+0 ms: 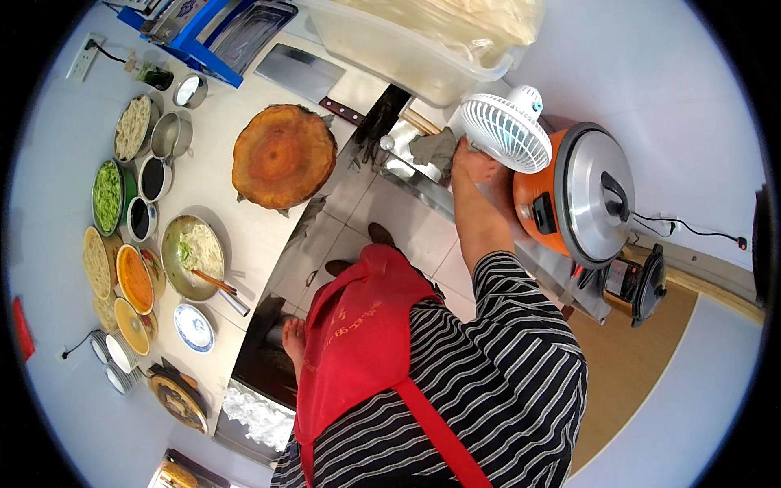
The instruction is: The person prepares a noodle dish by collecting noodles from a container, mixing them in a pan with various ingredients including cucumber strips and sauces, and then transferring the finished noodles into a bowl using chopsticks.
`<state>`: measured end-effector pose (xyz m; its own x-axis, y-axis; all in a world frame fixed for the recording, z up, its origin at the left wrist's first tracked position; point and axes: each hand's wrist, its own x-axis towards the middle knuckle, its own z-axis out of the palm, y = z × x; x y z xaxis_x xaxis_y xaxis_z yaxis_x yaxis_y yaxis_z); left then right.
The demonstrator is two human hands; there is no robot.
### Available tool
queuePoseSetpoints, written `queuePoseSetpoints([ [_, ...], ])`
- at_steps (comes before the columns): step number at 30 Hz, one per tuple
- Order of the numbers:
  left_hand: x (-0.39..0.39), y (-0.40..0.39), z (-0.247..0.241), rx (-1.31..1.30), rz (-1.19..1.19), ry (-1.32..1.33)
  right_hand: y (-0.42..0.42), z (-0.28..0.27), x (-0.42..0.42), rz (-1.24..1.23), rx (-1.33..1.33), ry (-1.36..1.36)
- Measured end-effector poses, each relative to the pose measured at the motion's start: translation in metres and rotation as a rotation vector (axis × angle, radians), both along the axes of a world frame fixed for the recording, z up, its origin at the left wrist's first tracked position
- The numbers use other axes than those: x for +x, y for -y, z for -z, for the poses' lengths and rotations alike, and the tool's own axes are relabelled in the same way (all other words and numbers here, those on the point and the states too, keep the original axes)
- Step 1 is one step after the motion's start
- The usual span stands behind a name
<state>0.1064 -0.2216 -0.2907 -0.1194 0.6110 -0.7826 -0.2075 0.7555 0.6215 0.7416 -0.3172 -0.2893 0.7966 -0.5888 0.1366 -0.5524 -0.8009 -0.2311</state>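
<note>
My right hand (475, 163) reaches to the lower part of a small white caged fan (507, 131), beside a crumpled grey cloth (434, 148). The fan hides part of its fingers, so its grip is unclear. My left hand (295, 341) hangs beside the red apron (366, 341), partly covered by it, fingers loosely apart with nothing visible in them. On the counter at left, a metal bowl (174, 268) holds a pale mixture with green shreds and chopsticks. A round wooden chopping block (284, 157) and a cleaver (302, 72) lie farther up.
Right of the fan stands an orange cooker (537, 210) with a metal lid and a cord. Along the left wall are bowls of shredded greens (107, 196), dark liquid and orange paste, and stacked dishes (124, 352). A plastic tub (396, 52) sits at the top.
</note>
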Motion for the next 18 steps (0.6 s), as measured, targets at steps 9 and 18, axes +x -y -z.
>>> queuePoseSetpoints([
  [9, 0.012, 0.004, -0.005, -0.016, 0.040, -0.018, 0.035, 0.003, -0.029, -0.241, 0.175, 0.098],
  [18, 0.005, 0.039, 0.001, 0.071, -0.146, 0.038, 0.054, -0.002, -0.146, -1.154, 0.718, -0.101],
])
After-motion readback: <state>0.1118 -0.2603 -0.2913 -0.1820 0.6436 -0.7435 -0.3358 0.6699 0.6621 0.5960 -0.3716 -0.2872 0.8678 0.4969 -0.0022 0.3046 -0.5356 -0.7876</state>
